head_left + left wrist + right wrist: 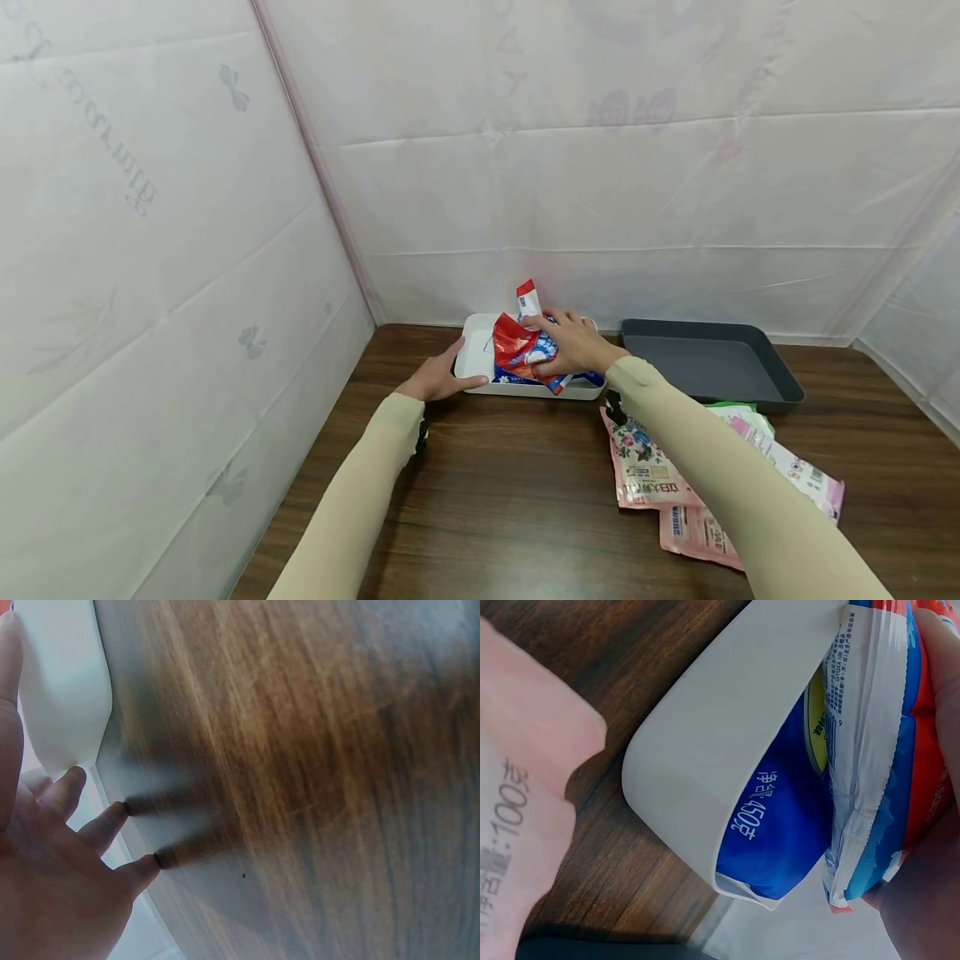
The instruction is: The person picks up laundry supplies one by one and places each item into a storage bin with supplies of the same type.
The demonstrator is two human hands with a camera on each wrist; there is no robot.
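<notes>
My right hand (pixel 576 343) grips a red and blue plastic bag (pixel 517 346) over a white tray (pixel 474 354). In the right wrist view the white crimped seam of this bag (pixel 866 742) faces the camera. Under it, inside the tray, lies a dark blue bag (pixel 784 825) with white printing. My left hand (pixel 438 375) is at the tray's left end, thumb along the front rim. In the left wrist view its fingers are spread and fairly straight, one fingertip (pixel 73 777) at the tray's outer side, the others near the table.
A dark grey tray (pixel 701 362) stands to the right of the white one. Several pink and white packets (pixel 648 475) lie in front of it, partly hidden under the right sleeve. White sheeting (pixel 600 192) hangs behind the brown wooden table (pixel 517 483) and at its sides.
</notes>
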